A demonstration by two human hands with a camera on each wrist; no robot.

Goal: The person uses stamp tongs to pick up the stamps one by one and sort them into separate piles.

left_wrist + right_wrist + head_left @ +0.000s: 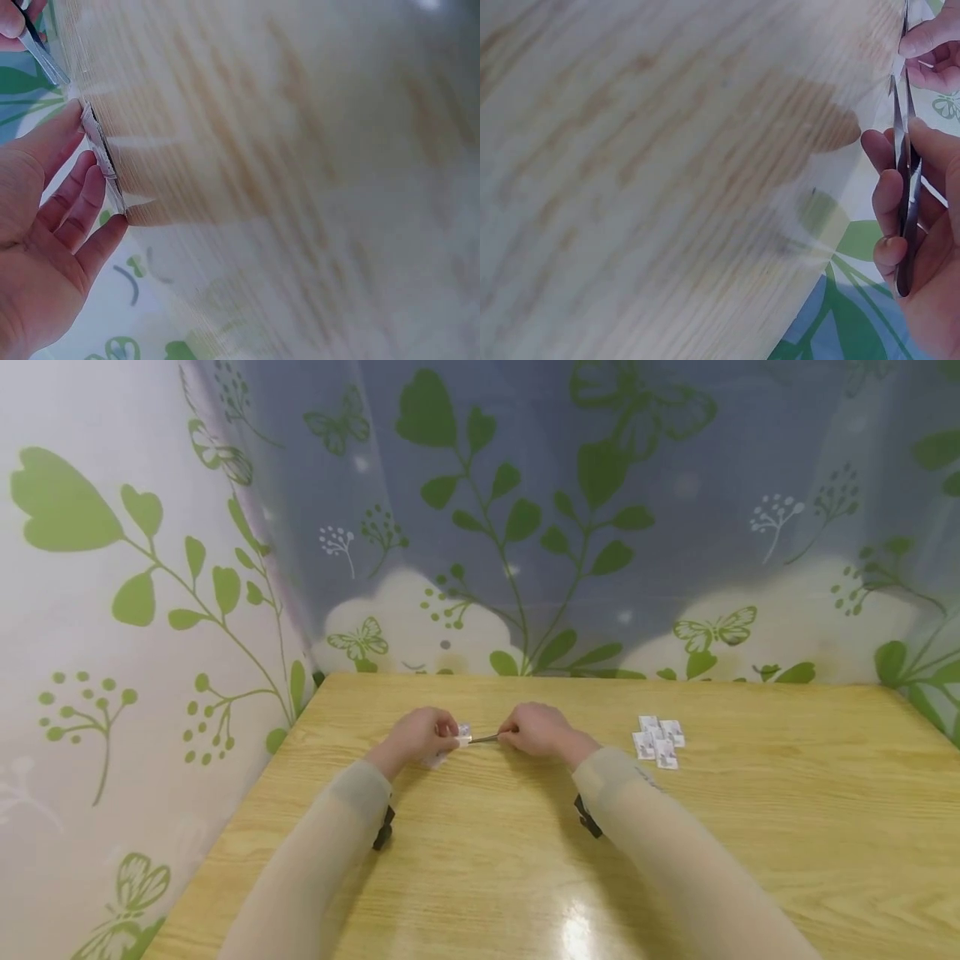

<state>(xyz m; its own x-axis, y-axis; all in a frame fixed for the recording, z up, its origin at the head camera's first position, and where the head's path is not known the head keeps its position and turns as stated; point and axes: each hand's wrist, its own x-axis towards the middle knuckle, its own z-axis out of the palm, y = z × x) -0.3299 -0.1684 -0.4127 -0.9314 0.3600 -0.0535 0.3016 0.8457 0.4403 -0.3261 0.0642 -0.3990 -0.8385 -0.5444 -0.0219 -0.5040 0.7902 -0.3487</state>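
Observation:
My right hand (538,729) grips metal tweezers (906,202), their two arms slightly apart at the tips and pointing left. The tips reach the edge of a small white printed packet (464,740). My left hand (423,737) pinches that packet between thumb and fingertips, just above the table. Under and beside the left fingers lie more small white packets (437,761), partly hidden by the hand. In the left wrist view, the packets (101,150) appear edge-on against the tabletop, with fingertips on them.
On the wooden table (480,852), a cluster of several white printed packets (657,742) lies overlapping to the right of my right hand. A curtain (525,527) with green leaves and butterflies hangs along the back and left edges.

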